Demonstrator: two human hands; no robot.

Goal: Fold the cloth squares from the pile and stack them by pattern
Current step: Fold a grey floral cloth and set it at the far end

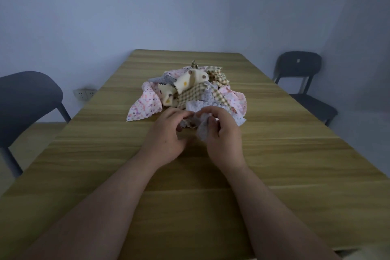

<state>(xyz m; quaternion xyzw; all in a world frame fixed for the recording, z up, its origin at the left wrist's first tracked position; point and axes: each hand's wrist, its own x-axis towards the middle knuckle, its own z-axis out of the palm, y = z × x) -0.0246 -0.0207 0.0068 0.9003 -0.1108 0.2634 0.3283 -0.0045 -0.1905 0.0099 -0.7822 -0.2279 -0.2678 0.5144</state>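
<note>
A loose pile of cloth squares [187, 91] lies in the middle of the wooden table [274, 164]: pink floral, cream with dots, brown-green check and pale lilac pieces. At the pile's near edge both hands meet on a crumpled pale lilac cloth [202, 129]. My right hand [221, 133] grips it with curled fingers. My left hand [166, 133] pinches its left part between thumb and fingertips. Part of this cloth is hidden behind my fingers.
A dark chair [27, 99] stands at the table's left side and another dark chair [301, 78] at the far right. A wall socket [84, 94] sits low on the back wall. Bare tabletop stretches on both sides of my forearms.
</note>
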